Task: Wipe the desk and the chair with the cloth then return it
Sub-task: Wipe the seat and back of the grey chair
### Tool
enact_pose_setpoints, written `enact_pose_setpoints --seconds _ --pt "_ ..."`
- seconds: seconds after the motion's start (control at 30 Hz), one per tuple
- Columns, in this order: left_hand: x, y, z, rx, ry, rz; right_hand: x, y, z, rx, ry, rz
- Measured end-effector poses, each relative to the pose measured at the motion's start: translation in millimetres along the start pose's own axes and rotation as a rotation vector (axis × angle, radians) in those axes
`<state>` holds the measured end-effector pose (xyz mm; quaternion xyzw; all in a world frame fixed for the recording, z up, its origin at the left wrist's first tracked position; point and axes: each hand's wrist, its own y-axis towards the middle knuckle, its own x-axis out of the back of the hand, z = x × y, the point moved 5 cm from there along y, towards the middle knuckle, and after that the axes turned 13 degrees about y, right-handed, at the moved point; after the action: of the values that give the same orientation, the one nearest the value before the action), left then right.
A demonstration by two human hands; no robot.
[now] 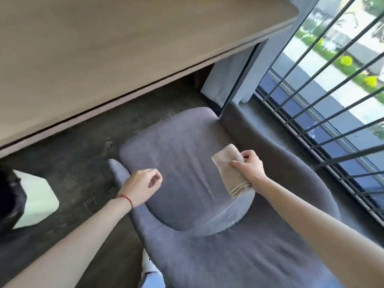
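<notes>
A grey upholstered chair [182, 159] stands below me, its seat cushion facing up and its curved back nearest me. My right hand [250, 168] grips a folded beige cloth [228, 169] that lies against the right side of the seat. My left hand [143, 185] hovers at the seat's left edge beside the armrest, fingers loosely curled with nothing in them. The wooden desk [104, 48] fills the upper left, its front edge just beyond the chair.
A white bin with a black liner [35, 200] stands on the dark floor at the left. A barred window [324, 96] runs along the right, with a pale curtain [226, 80] hanging by the desk's end. My shoe [148, 267] shows beside the chair.
</notes>
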<state>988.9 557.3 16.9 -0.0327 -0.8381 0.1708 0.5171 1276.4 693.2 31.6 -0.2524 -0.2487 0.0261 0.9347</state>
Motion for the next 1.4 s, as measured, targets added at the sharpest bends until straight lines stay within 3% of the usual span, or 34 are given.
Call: enact_pose_setpoints --seconds 0.07,0.17,0.37,0.47,0.57,0.8,0.97,1.13,1.23,1.33,1.4 --pt "-27.7 6.4 22.3 0.010 0.112 0.070 -4.9 27.1 -25.0 -0.029 -0.039 -0.062" --pt "-47.5 13.3 37.0 0.041 0.128 0.042 -11.9 52.2 -48.2 -0.043 -0.150 -0.164" --pt "-55.6 15.3 43.7 0.048 0.219 -0.094 -27.2 74.6 -43.3 0.216 -0.426 -0.305" --pt "-55.1 15.2 45.9 0.035 0.220 -0.134 -35.6 92.7 -45.1 0.243 -0.505 -0.332" --pt "-56.6 14.8 46.6 0.021 0.215 -0.163 -57.6 104.0 -56.9 0.232 -0.571 -0.266" --pt "-60.2 17.8 46.6 0.001 0.250 -0.176 -108.4 87.3 -81.2 0.377 -0.640 0.079" --pt "-61.6 17.8 48.7 0.020 0.265 -0.161 -85.5 117.7 -54.7 0.453 -0.714 -0.154" --pt "-60.2 18.8 45.8 0.015 0.259 -0.176 -106.1 92.6 -78.6 0.530 -0.819 0.062" --pt "-58.2 17.7 44.2 0.007 0.256 -0.163 -85.4 89.9 -83.2 0.450 -0.837 0.045" --pt "-59.4 18.3 47.0 0.013 0.263 -0.179 -69.9 97.4 -85.2 0.338 -0.705 -0.170" --pt "-61.1 18.0 47.3 0.004 0.266 -0.195 -82.0 91.0 -92.4 0.263 -0.677 -0.171"
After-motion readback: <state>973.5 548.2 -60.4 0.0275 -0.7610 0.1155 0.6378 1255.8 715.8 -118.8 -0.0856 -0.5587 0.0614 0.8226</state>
